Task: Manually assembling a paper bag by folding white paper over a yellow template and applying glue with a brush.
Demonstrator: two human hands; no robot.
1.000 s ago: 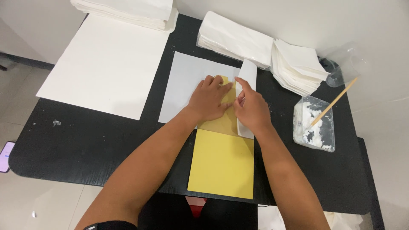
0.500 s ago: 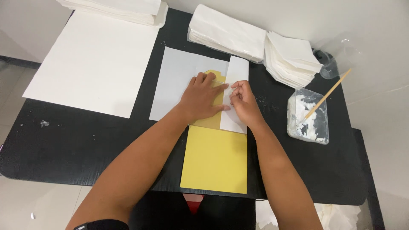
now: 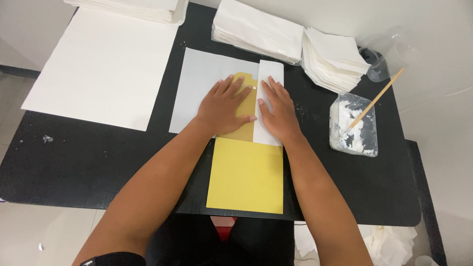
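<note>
Yellow card (image 3: 246, 177) long axis runs away from body; left hand (image 3: 224, 106), right hand (image 3: 277, 109) flat, fingers spread.

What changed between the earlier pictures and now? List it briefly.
The right hand went from bunched fingers on the white paper strip to lying flat along it. The left hand also spread flat on the yellow template. The strip's fold now lies pressed down. The yellow sheet, paste tray and paper stacks stayed put.
</note>
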